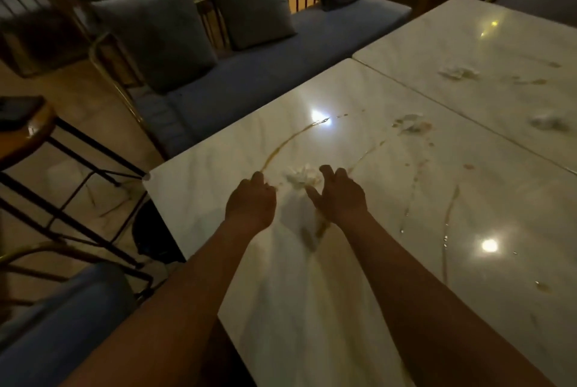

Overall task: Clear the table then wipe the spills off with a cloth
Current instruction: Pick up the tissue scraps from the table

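Near table (359, 308): pale marble-look top, glossy, with lamp glare. Its left edge runs from the near side up to a far-left corner beside a dark stool; its far edge faces the sofa; its right edge butts against a second table. The near-left part of the top is bare between the two forearms.

Second table (468, 43): same top, joined along a thin seam, stained toward its middle.

Sofa (249, 80): blue-grey seat with loose cushions, close along the near table's far edge.

Brown spill streak (282, 144): thin curved line, long axis running from the far-middle glare spot back toward the left hand. A second streak runs near the right edge, lengthwise toward the near side.

Left hand (251, 202): over the top near the left edge, fingers curled in; whether it holds anything cannot be told.

Right hand (338, 196): just right of the tissue, fingers loosely curled and spread, gripping nothing that shows.

Crumpled tissue (301, 177): white wad, no clear long axis, between the two hands, inward of the far-left corner; contact with either hand cannot be told.

Further tissue wads: stained wad (412, 124) toward the seam; two wads (459, 72) on the second table.

No legible writing or brand.
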The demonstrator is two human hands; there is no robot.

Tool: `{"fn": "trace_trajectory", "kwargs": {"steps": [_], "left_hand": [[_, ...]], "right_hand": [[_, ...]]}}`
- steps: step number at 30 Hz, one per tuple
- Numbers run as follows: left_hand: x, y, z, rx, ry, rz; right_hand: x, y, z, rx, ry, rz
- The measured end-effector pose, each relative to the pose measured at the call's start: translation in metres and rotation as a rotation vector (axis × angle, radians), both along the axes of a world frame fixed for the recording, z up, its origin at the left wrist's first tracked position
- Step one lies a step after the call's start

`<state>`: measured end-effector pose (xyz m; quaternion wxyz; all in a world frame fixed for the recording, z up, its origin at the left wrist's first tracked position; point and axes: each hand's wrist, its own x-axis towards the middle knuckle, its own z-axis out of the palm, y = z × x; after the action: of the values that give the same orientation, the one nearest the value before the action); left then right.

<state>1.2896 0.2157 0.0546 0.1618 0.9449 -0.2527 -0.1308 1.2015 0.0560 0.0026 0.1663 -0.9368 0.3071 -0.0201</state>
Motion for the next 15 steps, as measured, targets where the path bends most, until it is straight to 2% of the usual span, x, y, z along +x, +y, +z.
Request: {"fn": "trace_trajectory", "kwargs": {"steps": [6, 10, 15], "left_hand": [[0.08, 0.03, -0.027, -0.063, 0.035, 0.026], [0.123, 0.053, -0.037, -0.083, 0.07, 0.038], [0.171, 0.086, -0.035, -0.084, 0.086, 0.09]], "right_hand": [[0.08, 0.019, -0.027, 0.097, 0.066, -0.25], [0.118, 0.028, -0.029, 0.106, 0.07, -0.281], [0.164, 0.059, 0.002, 0.329, -0.05, -0.317]]}}
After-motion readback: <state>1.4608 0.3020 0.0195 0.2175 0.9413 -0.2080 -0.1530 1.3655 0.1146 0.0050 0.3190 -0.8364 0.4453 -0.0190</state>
